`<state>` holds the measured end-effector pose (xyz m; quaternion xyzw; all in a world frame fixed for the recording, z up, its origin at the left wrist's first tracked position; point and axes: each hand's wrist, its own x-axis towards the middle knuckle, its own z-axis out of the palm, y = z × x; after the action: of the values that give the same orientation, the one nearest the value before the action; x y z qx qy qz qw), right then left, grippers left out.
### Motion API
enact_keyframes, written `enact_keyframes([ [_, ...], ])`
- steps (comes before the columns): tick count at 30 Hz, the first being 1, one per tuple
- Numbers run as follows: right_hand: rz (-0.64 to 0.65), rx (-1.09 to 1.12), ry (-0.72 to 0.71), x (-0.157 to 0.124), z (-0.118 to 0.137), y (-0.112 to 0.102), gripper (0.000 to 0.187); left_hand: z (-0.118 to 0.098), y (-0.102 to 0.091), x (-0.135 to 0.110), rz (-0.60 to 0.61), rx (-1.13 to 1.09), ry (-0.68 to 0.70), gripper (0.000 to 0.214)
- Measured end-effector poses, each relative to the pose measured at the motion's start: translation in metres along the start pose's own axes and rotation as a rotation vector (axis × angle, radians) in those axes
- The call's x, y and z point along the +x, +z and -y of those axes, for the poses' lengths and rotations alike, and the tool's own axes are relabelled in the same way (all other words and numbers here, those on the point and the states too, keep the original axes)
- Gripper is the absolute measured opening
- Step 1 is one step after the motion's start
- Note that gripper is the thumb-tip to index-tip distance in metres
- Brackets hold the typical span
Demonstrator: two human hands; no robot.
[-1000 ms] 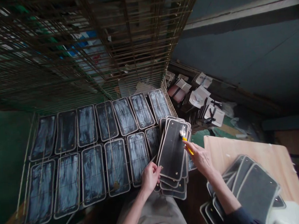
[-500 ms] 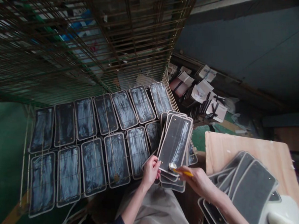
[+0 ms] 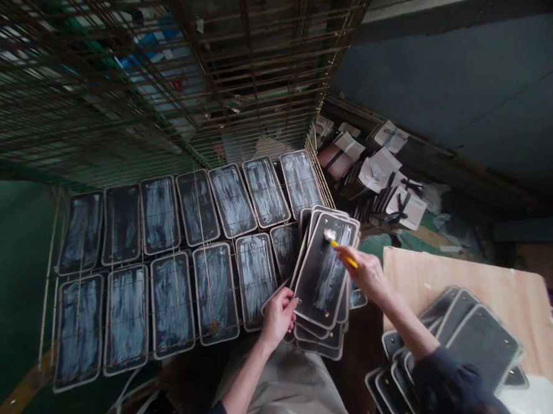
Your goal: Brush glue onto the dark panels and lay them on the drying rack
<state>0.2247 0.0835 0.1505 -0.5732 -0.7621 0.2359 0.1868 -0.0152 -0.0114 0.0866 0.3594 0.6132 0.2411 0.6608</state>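
Observation:
My left hand [image 3: 279, 313] pinches the lower left edge of the top dark panel [image 3: 316, 276], a rounded rectangle with a pale rim and small metal studs near its corners. That panel lies tilted on a small stack of similar panels, which rests over the right end of the wire rack. In my right hand [image 3: 365, 269] is a brush with a yellow handle [image 3: 347, 256]. Its whitish bristles touch the panel's upper part. Wet whitish streaks run down the panel's right side, while its left side looks plain dark.
Two rows of streaked panels [image 3: 172, 304] lie on the wire rack [image 3: 53, 320]. More wire shelves [image 3: 249, 59] tilt above it. On the right, a wooden table [image 3: 496, 275] carries a pile of dark panels [image 3: 484, 344]. Tied bundles [image 3: 405, 205] sit on the floor behind.
My right hand has moved the brush from the panel's lower end up to its upper part. More whitish streaks show on the right side. My left hand stays at the same edge.

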Motion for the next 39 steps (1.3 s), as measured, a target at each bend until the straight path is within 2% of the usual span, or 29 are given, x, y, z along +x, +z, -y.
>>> enact_keyframes([
  [2, 0.146, 0.045, -0.033, -0.026, 0.023, 0.011, 0.026, 0.001, 0.000, 0.000, -0.005, -0.014, -0.003, 0.026],
  [5, 0.326, 0.220, -0.001, -0.062, 0.057, 0.016, 0.025, 0.002, -0.002, -0.001, -0.007, -0.023, -0.021, 0.025],
  [7, 0.419, 0.361, 0.065, -0.073, 0.071, 0.014, 0.026, 0.003, -0.003, -0.001, -0.003, -0.022, -0.023, 0.025],
  [9, 0.467, 0.497, 0.145, -0.070, 0.072, 0.011, 0.029, 0.003, -0.004, -0.001, 0.013, -0.023, -0.012, 0.026],
  [12, 0.368, 0.629, 0.255, -0.043, 0.050, 0.011, 0.031, 0.002, -0.006, 0.000, 0.051, -0.020, -0.007, 0.026],
  [16, 0.030, 0.598, 0.330, 0.000, 0.008, 0.006, 0.030, -0.001, -0.006, 0.001, 0.044, 0.002, -0.015, 0.025],
  [19, -0.172, 0.522, 0.346, 0.007, 0.003, 0.001, 0.031, -0.002, -0.005, 0.001, 0.022, -0.003, -0.026, 0.024],
  [21, -0.153, 0.571, 0.385, 0.000, 0.012, 0.001, 0.031, -0.001, -0.004, 0.002, 0.028, -0.018, -0.040, 0.024],
  [24, 0.025, 0.730, 0.451, -0.009, 0.024, 0.008, 0.032, 0.002, -0.004, 0.002, 0.032, -0.018, -0.043, 0.025],
  [25, 0.035, 0.769, 0.472, -0.007, 0.023, 0.011, 0.033, 0.003, -0.004, 0.003, 0.032, -0.010, -0.039, 0.026],
  [28, -0.134, 0.813, 0.506, 0.014, 0.002, 0.016, 0.036, 0.004, -0.004, 0.003, 0.031, 0.008, -0.027, 0.028],
  [32, -0.365, 0.766, 0.460, 0.049, -0.028, 0.009, 0.034, 0.003, -0.003, 0.003, 0.022, 0.020, -0.023, 0.029],
  [35, -0.422, 0.702, 0.438, 0.054, -0.025, 0.006, 0.033, 0.003, 0.000, 0.002, 0.002, 0.031, -0.032, 0.027],
  [39, -0.407, 0.674, 0.376, 0.043, -0.015, 0.015, 0.029, 0.003, 0.004, 0.001, -0.028, 0.002, -0.021, 0.026],
])
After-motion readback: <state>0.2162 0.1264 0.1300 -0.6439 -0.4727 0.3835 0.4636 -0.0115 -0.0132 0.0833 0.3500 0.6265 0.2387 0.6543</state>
